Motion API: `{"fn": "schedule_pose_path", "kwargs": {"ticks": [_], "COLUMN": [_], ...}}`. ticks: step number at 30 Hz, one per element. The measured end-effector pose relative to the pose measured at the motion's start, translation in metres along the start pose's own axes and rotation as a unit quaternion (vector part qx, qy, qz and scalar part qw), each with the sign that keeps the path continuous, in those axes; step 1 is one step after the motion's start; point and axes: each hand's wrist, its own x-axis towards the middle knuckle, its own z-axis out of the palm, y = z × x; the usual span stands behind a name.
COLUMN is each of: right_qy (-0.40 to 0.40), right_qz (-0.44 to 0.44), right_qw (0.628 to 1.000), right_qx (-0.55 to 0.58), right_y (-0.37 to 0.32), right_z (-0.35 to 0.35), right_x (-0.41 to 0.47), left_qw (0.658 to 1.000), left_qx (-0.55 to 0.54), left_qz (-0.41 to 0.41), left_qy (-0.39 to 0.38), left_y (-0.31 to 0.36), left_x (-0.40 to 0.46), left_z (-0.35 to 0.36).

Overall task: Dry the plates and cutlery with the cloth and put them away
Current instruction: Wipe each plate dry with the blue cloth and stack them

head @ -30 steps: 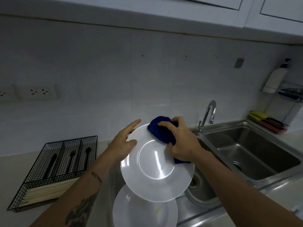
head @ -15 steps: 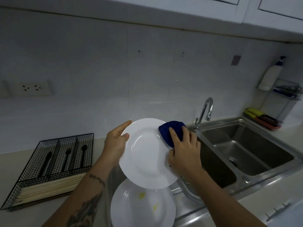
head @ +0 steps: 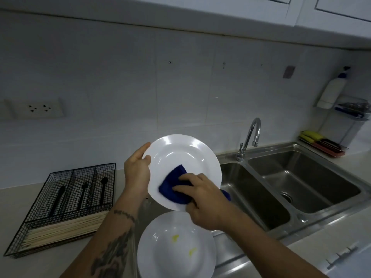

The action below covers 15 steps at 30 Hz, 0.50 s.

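My left hand point(head: 137, 171) grips the left rim of a white plate point(head: 180, 153), held tilted up above the sink's drainboard. My right hand point(head: 202, 199) presses a dark blue cloth point(head: 173, 187) against the lower middle of that plate's face; part of the cloth hangs out behind the plate's right rim. Below them a second white plate point(head: 176, 251) lies flat with two small yellow marks on it. Black cutlery point(head: 83, 194) lies in a black wire tray point(head: 60, 207) on the counter to the left.
Wooden chopsticks point(head: 66, 227) fill the tray's front section. A double steel sink point(head: 291, 187) with a curved tap point(head: 250, 137) lies to the right. Sponges in a red holder point(head: 321, 142) and a white bottle point(head: 331, 89) sit at the far right. A wall socket point(head: 38, 108) is at left.
The cloth and my right hand have slid from the plate's upper right rim down to its lower middle. The plate has tilted more upright in my left hand.
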Motion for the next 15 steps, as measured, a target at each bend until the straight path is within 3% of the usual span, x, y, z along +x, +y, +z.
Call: {"fn": "schedule_pose_path", "kwargs": {"ticks": [7,12,15], "right_qy": [0.104,0.097,0.125], "right_qz": [0.18,0.181,0.258], "right_qw": [0.971,0.968,0.95], "right_qx": [-0.12,-0.144,-0.125], "right_y": [0.029,0.017,0.021], "right_z": [-0.008,-0.001,-0.009], "right_x": [0.019,0.041,0.038], "left_qw": [0.999,1.0,0.999], "left_qx": [0.045,0.004,-0.018], "left_qz": [0.014,0.007,0.023], "left_qy": [-0.018,-0.023,-0.021], "left_y": [-0.006,-0.01,-0.011], "left_x": [-0.012,-0.026,-0.028], "left_z": [0.005,0.019,0.01]}}
